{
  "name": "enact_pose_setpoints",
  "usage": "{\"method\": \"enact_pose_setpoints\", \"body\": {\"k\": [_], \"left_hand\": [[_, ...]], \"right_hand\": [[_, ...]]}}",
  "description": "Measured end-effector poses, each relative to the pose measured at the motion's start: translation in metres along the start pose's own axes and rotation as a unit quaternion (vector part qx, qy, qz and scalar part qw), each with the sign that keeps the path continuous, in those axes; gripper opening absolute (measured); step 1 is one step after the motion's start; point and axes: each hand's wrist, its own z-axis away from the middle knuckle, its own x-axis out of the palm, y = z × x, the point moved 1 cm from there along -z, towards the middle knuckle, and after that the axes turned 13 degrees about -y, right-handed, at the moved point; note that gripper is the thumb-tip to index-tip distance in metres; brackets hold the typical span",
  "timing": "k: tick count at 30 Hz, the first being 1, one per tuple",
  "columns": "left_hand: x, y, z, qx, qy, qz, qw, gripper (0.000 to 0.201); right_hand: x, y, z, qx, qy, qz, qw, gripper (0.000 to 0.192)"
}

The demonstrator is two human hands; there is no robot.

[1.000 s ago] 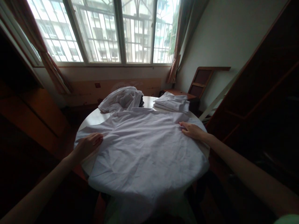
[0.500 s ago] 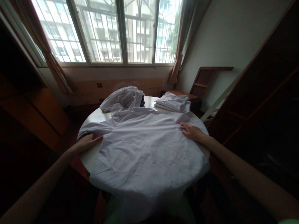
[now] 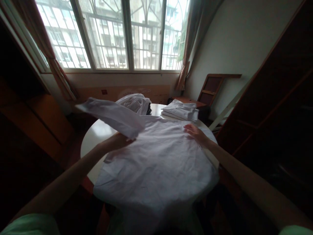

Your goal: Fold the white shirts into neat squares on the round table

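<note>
A white shirt [image 3: 156, 166] lies spread over the round table, its lower part hanging over the near edge. My left hand [image 3: 122, 140] is closed on the left side of the shirt, lifting it and folding it inward. The raised sleeve [image 3: 107, 112] sweeps up and out to the left, blurred by motion. At the shirt's upper right edge rests my right hand [image 3: 195, 133], fingers stretched out and touching the cloth.
A white round table [image 3: 89, 143] holds a crumpled white garment heap [image 3: 134, 101] at the back and a folded white stack [image 3: 179, 110] at back right. A wooden chair-like frame [image 3: 211, 88] leans by the wall. Barred windows [image 3: 110, 39] stand ahead.
My left hand has moved right and up, bringing the shirt's left side and sleeve off the table. My right hand has shifted slightly left and up along the shirt.
</note>
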Motion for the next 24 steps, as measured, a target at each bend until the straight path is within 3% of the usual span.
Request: {"method": "enact_pose_setpoints", "body": {"k": [3,5,8,11,14,18,21,24], "left_hand": [[0.021,0.022,0.006,0.137,-0.107,-0.028,0.984,0.034],[0.027,0.018,0.013,0.189,-0.133,-0.061,0.971,0.043],[0.027,-0.004,0.023,0.152,-0.091,-0.091,0.98,0.052],[0.025,-0.023,0.032,0.099,-0.026,-0.088,0.991,0.043],[0.023,-0.031,0.039,0.016,0.031,-0.063,0.997,0.025],[0.024,-0.031,0.042,-0.038,0.016,-0.043,0.998,0.006],[0.027,-0.03,0.042,-0.056,0.023,-0.049,0.997,0.004],[0.028,-0.031,0.041,-0.093,0.034,-0.062,0.993,0.006]], "right_hand": [[0.007,-0.012,-0.005,-0.009,-0.027,-0.199,0.979,0.046],[0.011,-0.018,-0.008,0.004,-0.063,-0.292,0.954,0.049],[0.017,-0.024,-0.014,0.03,-0.09,-0.39,0.916,0.037],[0.024,-0.028,-0.022,0.072,-0.081,-0.424,0.899,0.032],[0.033,-0.032,-0.034,0.129,-0.054,-0.375,0.916,0.043],[0.04,-0.032,-0.061,0.145,-0.017,-0.212,0.966,0.06],[0.042,-0.026,-0.084,0.15,-0.011,-0.103,0.983,0.046],[0.043,-0.02,-0.098,0.13,-0.033,-0.065,0.989,0.027]]}}
